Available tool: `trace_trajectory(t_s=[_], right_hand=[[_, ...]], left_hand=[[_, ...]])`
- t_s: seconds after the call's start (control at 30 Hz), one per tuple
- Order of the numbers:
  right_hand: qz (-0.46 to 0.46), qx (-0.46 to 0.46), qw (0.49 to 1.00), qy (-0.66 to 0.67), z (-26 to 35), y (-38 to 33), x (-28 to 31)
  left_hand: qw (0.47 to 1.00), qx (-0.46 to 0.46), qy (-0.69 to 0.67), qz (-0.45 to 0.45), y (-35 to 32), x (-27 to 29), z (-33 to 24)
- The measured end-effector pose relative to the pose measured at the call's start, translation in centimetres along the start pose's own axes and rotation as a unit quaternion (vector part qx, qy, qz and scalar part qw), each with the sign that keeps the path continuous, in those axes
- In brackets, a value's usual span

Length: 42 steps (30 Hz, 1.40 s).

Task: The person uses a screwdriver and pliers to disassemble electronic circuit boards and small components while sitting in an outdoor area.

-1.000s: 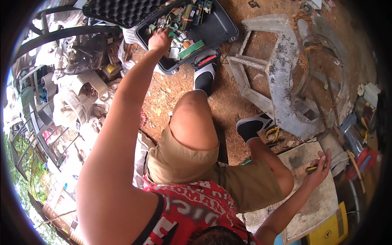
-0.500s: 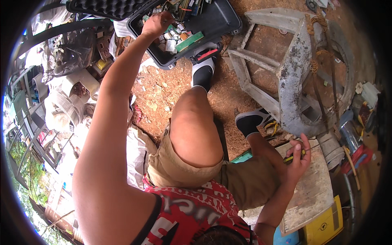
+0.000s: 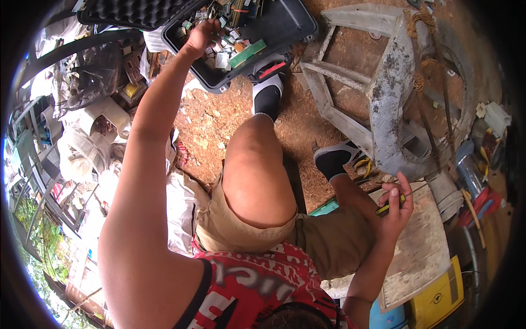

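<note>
Black ribbed case (image 3: 285, 24); left hand (image 3: 201, 34) inside.

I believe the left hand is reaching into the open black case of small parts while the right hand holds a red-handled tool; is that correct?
Not quite: in the head view the tool in the right hand has a yellow and black handle, not red. The left hand does reach into the open black case.

Yard clutter around a seated person on reddish dirt.
Grey overturned frame (image 3: 392, 93) with frayed rope (image 3: 419, 82) sits just above the fingers closed on the tool; weathered board (image 3: 419, 249) lies under and right of them, yellow box (image 3: 438, 299) below. Red and blue junk (image 3: 476, 186) further right. Piled scrap and plastic sheeting (image 3: 87, 137) sit left of and below the fingers in the case.
</note>
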State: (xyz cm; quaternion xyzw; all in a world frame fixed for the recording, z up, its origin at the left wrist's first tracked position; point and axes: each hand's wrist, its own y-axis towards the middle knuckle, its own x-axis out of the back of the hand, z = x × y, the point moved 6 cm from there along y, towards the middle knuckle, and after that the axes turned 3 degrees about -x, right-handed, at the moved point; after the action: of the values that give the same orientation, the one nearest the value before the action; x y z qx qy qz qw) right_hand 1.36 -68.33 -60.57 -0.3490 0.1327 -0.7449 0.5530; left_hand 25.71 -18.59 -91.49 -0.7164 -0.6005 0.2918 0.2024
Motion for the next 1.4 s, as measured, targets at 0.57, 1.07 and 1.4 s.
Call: trace_trajectory(t_s=[0.57, 1.07, 1.4], right_hand=[[0.007, -0.001, 1.000, 0.002, 0.3, -0.1, -0.2], [0.123, 0.143, 0.962, 0.199, 12.2, -0.4, -6.0], [-0.020, 0.138, 0.946, 0.294, 7.3, -2.3, 5.1]], left_hand=[[0.627, -0.040, 0.778, -0.003, -1.4, -1.9, -1.4], [0.926, -0.176, 0.182, 0.279, -20.9, -30.7, -21.1], [0.976, -0.074, -0.080, 0.189, -26.0, -40.0, -18.7]])
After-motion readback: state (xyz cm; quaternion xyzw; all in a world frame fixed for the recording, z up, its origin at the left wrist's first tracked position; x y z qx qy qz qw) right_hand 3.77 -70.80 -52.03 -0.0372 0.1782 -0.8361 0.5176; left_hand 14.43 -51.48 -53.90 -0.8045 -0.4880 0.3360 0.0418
